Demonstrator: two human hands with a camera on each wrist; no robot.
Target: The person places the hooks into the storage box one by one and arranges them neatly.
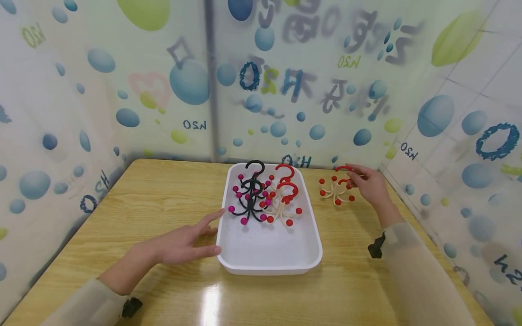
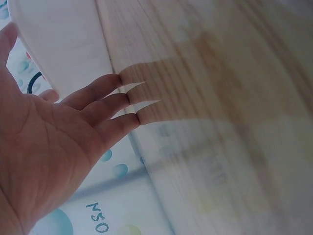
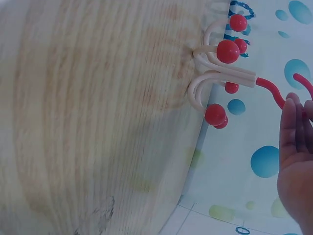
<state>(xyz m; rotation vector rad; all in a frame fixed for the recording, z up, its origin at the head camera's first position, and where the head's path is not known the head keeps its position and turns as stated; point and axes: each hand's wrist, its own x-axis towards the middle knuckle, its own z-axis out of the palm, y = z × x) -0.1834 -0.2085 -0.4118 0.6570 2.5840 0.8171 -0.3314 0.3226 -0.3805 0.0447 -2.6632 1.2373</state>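
Observation:
My right hand (image 1: 370,185) pinches the red hook of a multi-arm hook hanger (image 3: 239,77), right of the tray. Its cream arms curl up to red ball tips. Whether they touch the table is hard to tell. My left hand (image 1: 179,244) has its fingers spread, with thumb and forefinger against the left rim of a white tray (image 1: 271,253). Inside the tray's far half stand two black hangers (image 1: 251,201) with magenta balls, on the left. Two cream hangers (image 1: 280,208) with red hooks and balls stand beside them. These hangers partly overlap in the head view.
A wooden table (image 1: 171,190) carries everything. Patterned curtain-like walls (image 1: 171,127) rise along its back and sides, with the right one (image 1: 444,181) close to my right arm. Dark wrist-camera mounts (image 1: 377,246) sit on both sleeves.

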